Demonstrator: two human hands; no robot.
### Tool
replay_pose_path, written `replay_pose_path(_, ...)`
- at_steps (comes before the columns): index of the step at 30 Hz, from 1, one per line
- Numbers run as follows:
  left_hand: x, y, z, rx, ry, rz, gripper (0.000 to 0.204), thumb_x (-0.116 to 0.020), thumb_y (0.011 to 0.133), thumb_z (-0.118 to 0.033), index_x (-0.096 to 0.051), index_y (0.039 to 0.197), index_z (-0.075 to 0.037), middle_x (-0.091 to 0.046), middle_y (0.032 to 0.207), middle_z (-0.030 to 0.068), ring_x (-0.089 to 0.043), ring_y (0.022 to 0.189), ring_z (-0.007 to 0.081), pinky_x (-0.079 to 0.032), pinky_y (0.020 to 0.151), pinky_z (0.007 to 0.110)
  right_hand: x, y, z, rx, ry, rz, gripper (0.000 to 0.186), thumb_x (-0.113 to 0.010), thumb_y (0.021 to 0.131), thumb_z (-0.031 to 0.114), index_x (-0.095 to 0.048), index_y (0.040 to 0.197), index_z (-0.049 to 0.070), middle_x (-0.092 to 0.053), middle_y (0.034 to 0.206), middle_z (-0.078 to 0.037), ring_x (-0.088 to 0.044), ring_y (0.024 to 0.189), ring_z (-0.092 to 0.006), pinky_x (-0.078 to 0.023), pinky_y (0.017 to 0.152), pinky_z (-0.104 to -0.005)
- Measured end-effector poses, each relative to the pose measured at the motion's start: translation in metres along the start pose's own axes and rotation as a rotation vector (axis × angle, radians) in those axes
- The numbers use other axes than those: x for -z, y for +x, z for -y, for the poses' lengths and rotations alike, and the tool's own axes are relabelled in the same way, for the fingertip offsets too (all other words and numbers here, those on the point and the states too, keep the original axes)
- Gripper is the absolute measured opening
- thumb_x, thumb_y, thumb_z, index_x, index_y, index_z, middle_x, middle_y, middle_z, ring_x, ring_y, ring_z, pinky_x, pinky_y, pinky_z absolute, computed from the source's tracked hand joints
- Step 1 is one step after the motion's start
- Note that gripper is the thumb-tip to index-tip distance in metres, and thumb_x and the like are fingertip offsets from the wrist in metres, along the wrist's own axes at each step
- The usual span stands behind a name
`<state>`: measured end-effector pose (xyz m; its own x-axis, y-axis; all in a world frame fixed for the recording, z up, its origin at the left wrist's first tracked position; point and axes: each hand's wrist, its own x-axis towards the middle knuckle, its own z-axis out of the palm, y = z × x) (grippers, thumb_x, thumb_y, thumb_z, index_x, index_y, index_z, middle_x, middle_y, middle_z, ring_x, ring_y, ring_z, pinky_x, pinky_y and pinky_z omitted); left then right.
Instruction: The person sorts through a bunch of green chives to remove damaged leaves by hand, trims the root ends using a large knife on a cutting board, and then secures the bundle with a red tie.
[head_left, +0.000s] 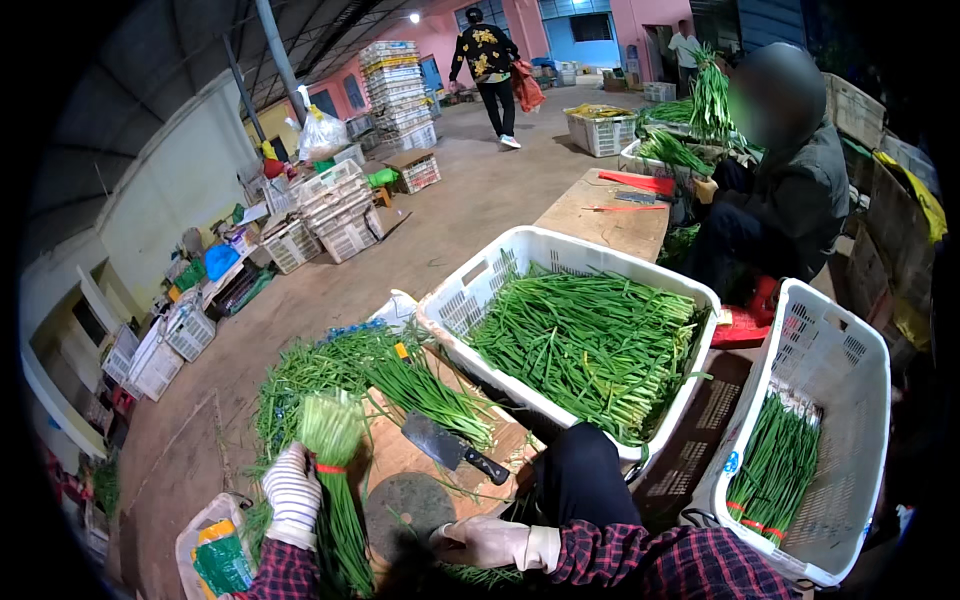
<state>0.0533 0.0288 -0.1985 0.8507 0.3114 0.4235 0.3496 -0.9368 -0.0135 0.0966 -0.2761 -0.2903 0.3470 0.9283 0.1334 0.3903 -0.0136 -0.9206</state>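
My left hand (290, 495), in a white-and-grey striped glove, grips a bunch of garlic chives (338, 470). An orange-red band circles the bunch, and its pale ends point up. Low over the board's near end is my right hand (485, 543) in a pale glove. Its fingers are curled together, and what they hold, if anything, is hidden. Between the hands lies a dark round pad (408, 508) on the wooden board (385, 450). A cleaver (435, 442) rests there, its black handle toward me, beside another pile of chives (425, 395). Loose trimmings (320, 370) heap up behind.
A white crate (470, 300) full of loose chives stands ahead; another crate (850, 400) at right holds banded bunches (772, 470). A small tub (190, 535) with a green-yellow packet sits at lower left. A seated person (790, 190) works beyond a wooden bench (590, 210); another walks away.
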Motion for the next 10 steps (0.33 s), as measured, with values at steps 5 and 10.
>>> replay_pose_path(5,-0.105,-0.060,-0.013,0.277,-0.437,0.132,0.018,-0.063,0.082,-0.021,-0.062,0.093,-0.007,-0.065,0.082,0.0204,-0.063,0.080,0.0417,-0.050,0.071,0.048,0.011,0.014,-0.014,-0.104,-0.163,0.119,0.032,-0.057,0.091,0.029,-0.062,0.110,0.003,-0.066,0.096,-0.022,-0.062,0.095,-0.0413,-0.049,0.081,-0.0451)
replay_pose_path(10,-0.115,-0.049,-0.062,0.377,-0.161,0.507,0.039,-0.061,0.084,-0.033,-0.061,0.115,-0.010,-0.067,0.095,0.0253,-0.065,0.092,0.0390,-0.051,0.082,0.046,0.009,0.013,-0.042,-0.081,-0.181,0.089,0.040,-0.059,0.092,0.035,-0.062,0.121,0.007,-0.069,0.104,-0.018,-0.065,0.099,-0.0344,-0.051,0.086,-0.0411)
